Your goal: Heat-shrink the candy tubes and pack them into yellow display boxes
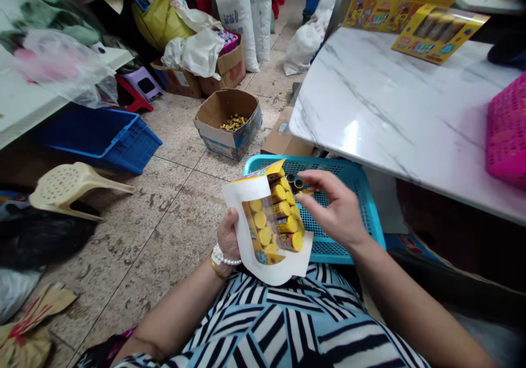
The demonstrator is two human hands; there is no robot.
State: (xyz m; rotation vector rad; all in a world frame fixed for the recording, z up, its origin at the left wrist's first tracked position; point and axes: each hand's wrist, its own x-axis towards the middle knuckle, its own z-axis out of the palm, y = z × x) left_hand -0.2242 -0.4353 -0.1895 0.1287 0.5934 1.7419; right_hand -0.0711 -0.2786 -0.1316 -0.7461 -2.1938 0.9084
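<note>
My left hand (pixel 228 235), with a pearl bracelet (pixel 226 257) on its wrist, grips a white card display box (pixel 263 247) from below. Through the box's window show several yellow-capped tubes (pixel 279 217) packed in rows. My right hand (pixel 335 209) is above a teal plastic basket (pixel 349 176), next to the box's top corner. Its fingertips pinch small dark-ended tubes (pixel 296 184) at the box's edge. The basket rests against my striped clothing (pixel 263 324), partly hidden by the box and my hands.
A white marble table (pixel 382 105) with yellow printed cards (pixel 438 33) and a pink basket (pixel 507 132) stands to the right. On the tiled floor are a cardboard box of small yellow items (pixel 230 110), a blue crate (pixel 102 140), a beige stool (pixel 74 190), and sacks.
</note>
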